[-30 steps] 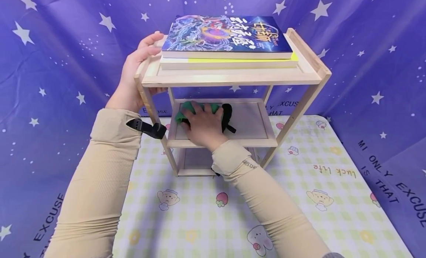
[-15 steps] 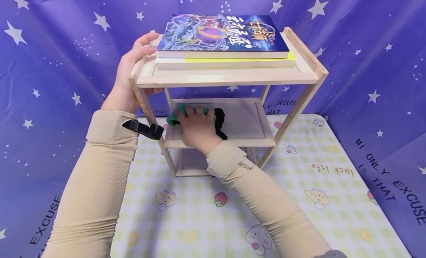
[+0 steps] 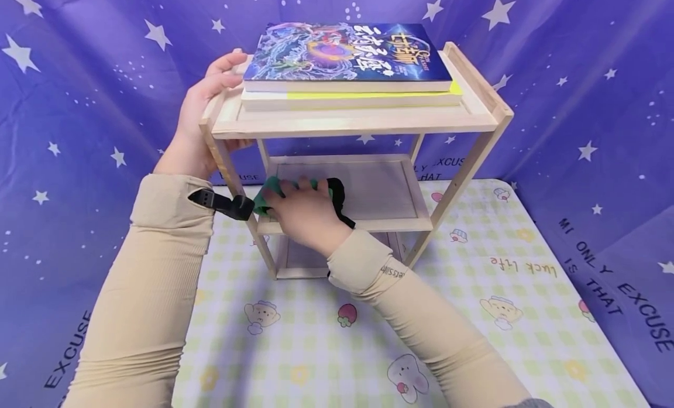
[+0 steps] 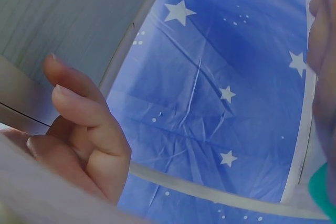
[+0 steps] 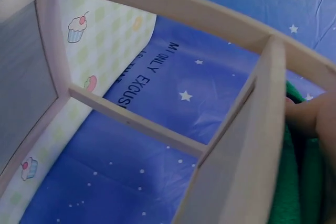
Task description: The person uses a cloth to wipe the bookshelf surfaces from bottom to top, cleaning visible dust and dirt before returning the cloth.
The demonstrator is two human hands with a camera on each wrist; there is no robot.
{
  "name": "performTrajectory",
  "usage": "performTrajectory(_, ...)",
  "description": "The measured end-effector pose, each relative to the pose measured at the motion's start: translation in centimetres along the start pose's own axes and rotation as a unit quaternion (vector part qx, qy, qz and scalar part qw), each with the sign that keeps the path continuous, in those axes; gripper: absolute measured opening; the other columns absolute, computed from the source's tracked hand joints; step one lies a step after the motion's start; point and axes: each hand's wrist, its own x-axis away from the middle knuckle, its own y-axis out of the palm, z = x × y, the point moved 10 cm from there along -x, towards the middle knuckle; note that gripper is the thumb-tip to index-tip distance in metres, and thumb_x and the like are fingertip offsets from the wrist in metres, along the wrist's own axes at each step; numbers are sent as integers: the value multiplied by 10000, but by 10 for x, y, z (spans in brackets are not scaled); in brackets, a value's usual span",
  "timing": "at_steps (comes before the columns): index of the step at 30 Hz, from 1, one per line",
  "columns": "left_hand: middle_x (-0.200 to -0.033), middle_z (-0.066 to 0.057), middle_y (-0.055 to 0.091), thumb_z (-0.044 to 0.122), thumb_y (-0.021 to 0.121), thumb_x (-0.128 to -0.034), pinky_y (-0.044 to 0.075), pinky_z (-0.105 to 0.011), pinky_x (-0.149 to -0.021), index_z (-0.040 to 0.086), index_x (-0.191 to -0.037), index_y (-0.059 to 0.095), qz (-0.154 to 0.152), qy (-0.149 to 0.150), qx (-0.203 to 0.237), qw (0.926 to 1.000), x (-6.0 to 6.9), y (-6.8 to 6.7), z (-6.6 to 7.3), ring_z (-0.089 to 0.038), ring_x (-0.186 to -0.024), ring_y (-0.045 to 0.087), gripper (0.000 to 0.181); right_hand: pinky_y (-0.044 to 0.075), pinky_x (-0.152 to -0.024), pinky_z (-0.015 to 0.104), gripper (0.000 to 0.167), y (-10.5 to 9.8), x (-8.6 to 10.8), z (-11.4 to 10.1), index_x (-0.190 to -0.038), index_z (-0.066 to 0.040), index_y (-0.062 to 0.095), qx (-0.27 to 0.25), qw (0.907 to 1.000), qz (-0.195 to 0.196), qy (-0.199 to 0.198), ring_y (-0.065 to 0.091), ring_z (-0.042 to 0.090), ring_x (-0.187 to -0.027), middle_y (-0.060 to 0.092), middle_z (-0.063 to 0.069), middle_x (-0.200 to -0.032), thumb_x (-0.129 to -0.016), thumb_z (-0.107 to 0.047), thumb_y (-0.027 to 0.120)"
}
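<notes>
A wooden three-tier rack [image 3: 337,225] stands on the table. My left hand [image 3: 202,112] grips the left end of its top shelf, thumb and fingers around the frame; the left wrist view shows some of its fingers [image 4: 79,103] curled under that shelf. On the middle shelf my right hand [image 3: 308,215] lies over a green cloth [image 3: 265,200], fingers spread and bent on it, near the shelf's front left corner. A black strap-like piece [image 3: 337,192] shows at the hand's right side. In the right wrist view the green cloth [image 5: 286,192] is partly hidden by the hand.
Two stacked books [image 3: 347,57] lie on the top shelf, the upper one with a blue cover. Below is the bottom shelf [image 3: 305,254]. A checked tablecloth [image 3: 316,338] covers the table, and a purple star curtain [image 3: 105,92] surrounds it.
My right hand and the green cloth have moved left and toward the front edge of the middle shelf. My left hand keeps its grip on the rack. The view has shifted slightly.
</notes>
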Motion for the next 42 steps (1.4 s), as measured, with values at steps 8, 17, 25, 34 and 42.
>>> performTrajectory(8, -1471, 78, 347, 200, 412, -971, 405, -308, -626, 338, -1304, 500, -15, 16, -93, 10000, -1, -1, 2, -221, -1124, 406, 371, 495, -844, 528, 298, -10, 14, -12, -1304, -360, 584, 313, 9983, 386, -310, 597, 294, -1129, 639, 2, -1296, -1035, -415, 468)
performTrajectory(17, -1476, 65, 338, 195, 415, -967, 397, -299, -559, 338, -1300, 499, -44, 44, -152, 9999, 0, -1, 3, -236, -1093, 409, 372, 496, -654, 357, 224, -30, 31, -30, -1167, -343, 669, 1254, 9752, 1818, -150, 644, 208, -871, 686, -18, -1049, -965, -393, 588)
performTrajectory(25, -1497, 119, 347, 185, 419, -961, 395, -303, -566, 325, -1269, 520, 2, 27, -130, 9999, -1, -2, 2, -230, -1065, 425, 353, 485, -633, 331, 230, -30, 34, -37, -1139, -339, 670, 1795, 9689, 1695, 136, 619, 203, -818, 679, 10, -1058, -966, -270, 534)
performTrajectory(34, -1424, 73, 404, 172, 421, -953, 402, -328, -608, 331, -1250, 532, 16, 15, -121, 9999, -2, -1, 3, -218, -1096, 429, 354, 524, -609, 420, 237, -30, 33, -17, -1175, -352, 671, 1088, 9859, 1259, 200, 641, 259, -862, 706, 25, -1102, -963, -271, 603)
performTrajectory(42, -1377, 45, 435, 141, 416, -947, 410, -319, -610, 306, -1223, 543, 47, 75, 72, 9999, -2, -1, 2, -212, -1086, 443, 346, 519, -664, 465, 254, -25, 42, -5, -1206, -342, 638, 842, 9918, 919, 296, 626, 301, -937, 688, 51, -1123, -982, -242, 569)
